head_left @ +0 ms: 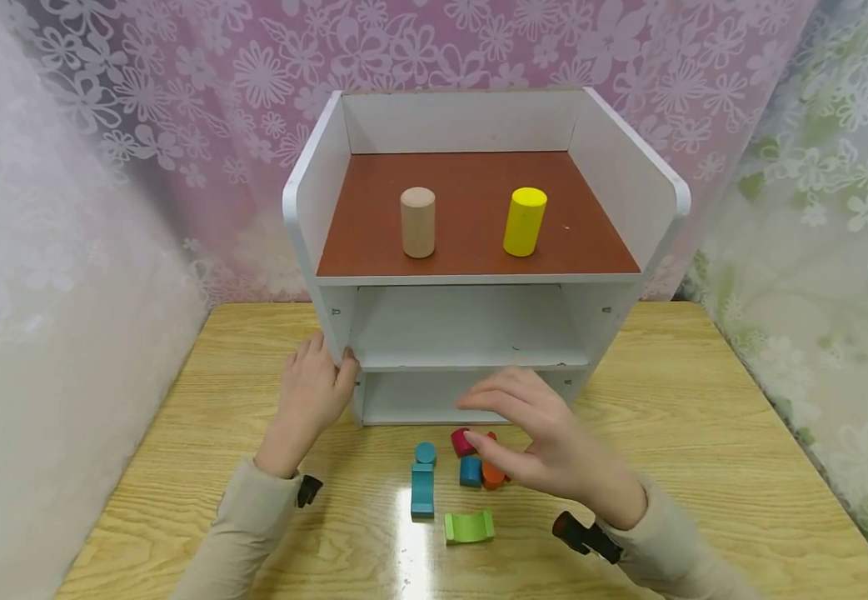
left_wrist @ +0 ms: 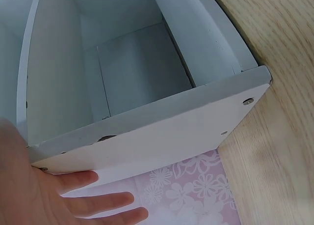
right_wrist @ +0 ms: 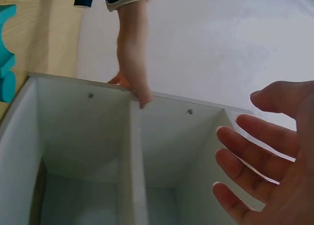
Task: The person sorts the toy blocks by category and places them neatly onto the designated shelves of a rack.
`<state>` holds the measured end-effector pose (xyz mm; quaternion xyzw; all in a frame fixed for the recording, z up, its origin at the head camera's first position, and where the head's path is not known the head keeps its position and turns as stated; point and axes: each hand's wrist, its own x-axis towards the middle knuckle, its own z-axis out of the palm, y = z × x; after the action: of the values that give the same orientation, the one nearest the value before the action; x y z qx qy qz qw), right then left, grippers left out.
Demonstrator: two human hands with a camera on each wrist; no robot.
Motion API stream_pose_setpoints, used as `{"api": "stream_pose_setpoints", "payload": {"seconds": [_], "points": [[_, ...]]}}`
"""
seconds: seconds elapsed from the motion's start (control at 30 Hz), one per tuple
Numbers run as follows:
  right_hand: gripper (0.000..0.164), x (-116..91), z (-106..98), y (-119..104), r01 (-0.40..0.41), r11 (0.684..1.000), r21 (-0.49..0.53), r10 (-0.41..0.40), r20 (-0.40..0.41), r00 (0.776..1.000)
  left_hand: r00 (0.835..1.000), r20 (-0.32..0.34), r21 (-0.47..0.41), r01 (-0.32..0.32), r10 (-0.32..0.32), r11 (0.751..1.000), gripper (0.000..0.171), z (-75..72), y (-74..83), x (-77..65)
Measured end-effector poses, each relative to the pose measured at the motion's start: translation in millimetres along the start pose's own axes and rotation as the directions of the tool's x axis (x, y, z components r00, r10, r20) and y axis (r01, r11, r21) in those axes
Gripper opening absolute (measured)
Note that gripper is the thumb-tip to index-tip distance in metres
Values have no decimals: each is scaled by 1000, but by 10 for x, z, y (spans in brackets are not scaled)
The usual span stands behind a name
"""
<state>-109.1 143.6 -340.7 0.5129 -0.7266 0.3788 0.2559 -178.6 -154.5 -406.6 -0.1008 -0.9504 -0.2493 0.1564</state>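
My left hand [head_left: 312, 385] holds the left side panel of a white shelf unit [head_left: 471, 325]. The thumb lies round the front edge, and its fingers [left_wrist: 100, 204] stretch along the outside. Above the table, in front of the shelf, my right hand [head_left: 535, 433] is raised with fingers spread and nothing in them. Below that hand lie a magenta block [head_left: 461, 442], a blue block [head_left: 470, 472] and an orange block [head_left: 492, 475], which the thumb partly covers. On the brown top board [head_left: 471, 217] stand a plain wooden cylinder [head_left: 418, 223] and a yellow cylinder [head_left: 525, 222].
A blue arch-shaped block [head_left: 422, 493] lies near the table's middle, with a round blue block [head_left: 425, 452] at its far end. Closer to me is a green arch-shaped block [head_left: 469, 527]. Flowered curtains [head_left: 441, 42] hang behind the wooden table [head_left: 704, 467].
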Motion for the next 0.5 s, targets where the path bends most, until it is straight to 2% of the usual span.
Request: {"api": "stream_pose_setpoints", "payload": {"seconds": [0.3, 0.4, 0.5], "points": [[22, -267, 243, 123, -73, 997, 21, 72, 55, 996, 1000, -1, -7, 0, 0, 1000, 45, 11, -9, -2], [26, -363, 338, 158, -153, 988, -2, 152, 107, 983, 1000, -3, -10, -2, 2, 1000, 44, 12, -9, 2], [37, -457, 448, 189, -226, 973, -42, 230, 160, 960, 1000, -3, -12, -2, 2, 1000, 44, 10, -6, 1]]}}
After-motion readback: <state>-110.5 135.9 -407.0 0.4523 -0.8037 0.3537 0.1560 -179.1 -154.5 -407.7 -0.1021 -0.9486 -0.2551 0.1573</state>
